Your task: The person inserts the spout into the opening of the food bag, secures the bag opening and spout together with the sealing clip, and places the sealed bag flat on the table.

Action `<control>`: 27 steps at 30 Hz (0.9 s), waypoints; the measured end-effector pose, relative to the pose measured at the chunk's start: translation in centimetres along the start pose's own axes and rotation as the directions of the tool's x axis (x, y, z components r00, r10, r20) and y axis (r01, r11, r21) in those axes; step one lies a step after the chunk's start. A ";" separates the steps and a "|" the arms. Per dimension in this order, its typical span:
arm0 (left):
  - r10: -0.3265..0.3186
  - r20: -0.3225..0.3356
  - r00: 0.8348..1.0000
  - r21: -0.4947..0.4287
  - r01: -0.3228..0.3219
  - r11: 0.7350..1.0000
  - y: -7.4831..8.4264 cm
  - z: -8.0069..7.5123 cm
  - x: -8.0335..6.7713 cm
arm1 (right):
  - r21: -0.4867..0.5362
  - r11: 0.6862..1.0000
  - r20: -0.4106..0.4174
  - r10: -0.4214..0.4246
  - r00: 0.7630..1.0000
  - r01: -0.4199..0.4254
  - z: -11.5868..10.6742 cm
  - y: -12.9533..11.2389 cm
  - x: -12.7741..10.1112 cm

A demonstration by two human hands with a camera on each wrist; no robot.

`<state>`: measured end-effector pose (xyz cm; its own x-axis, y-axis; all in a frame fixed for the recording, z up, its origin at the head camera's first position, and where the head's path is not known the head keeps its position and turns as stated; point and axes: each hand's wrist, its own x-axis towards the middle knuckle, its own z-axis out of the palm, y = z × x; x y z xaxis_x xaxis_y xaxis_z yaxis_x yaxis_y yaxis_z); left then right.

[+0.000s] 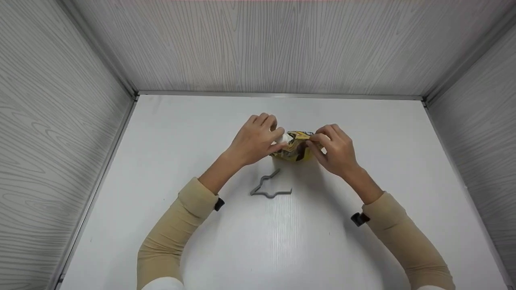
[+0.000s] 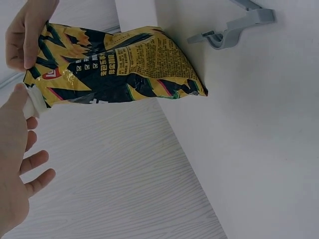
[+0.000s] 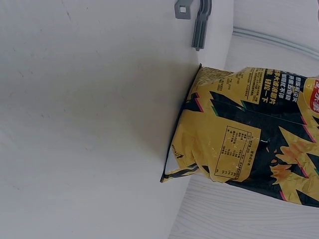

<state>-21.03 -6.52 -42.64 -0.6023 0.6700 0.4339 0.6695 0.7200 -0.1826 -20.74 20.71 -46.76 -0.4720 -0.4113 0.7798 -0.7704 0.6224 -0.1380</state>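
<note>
A yellow and black snack bag (image 1: 296,150) stands upright on the white table (image 1: 161,161), held at its top by both hands. My left hand (image 1: 279,141) pinches the bag's white top edge from the left. From the right, my right hand (image 1: 315,139) pinches the folded top. In the left wrist view the bag (image 2: 124,69) shows its printed back, the left hand (image 2: 17,149) has its thumb on the white edge, and the right hand (image 2: 25,37) grips the top corner. The right wrist view shows only the bag (image 3: 249,139) and the table.
A grey plastic clip (image 1: 269,187) lies open on the table just in front of the bag, also seen as the clip (image 2: 232,32) and the clip (image 3: 197,17). Grey wood-grain walls (image 1: 60,121) enclose the table on three sides.
</note>
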 end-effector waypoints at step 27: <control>0.022 -0.003 1.000 0.024 -0.022 0.999 -0.4 -0.3 0.0 | 0.003 1.000 -0.009 -0.006 1.000 0.006 -0.1 0.0 -0.3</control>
<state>-21.15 -6.82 -42.27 -0.5861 0.6851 0.4326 0.6717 0.7094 -0.2134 -20.53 20.92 -46.94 -0.4633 -0.4095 0.7859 -0.7748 0.6177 -0.1349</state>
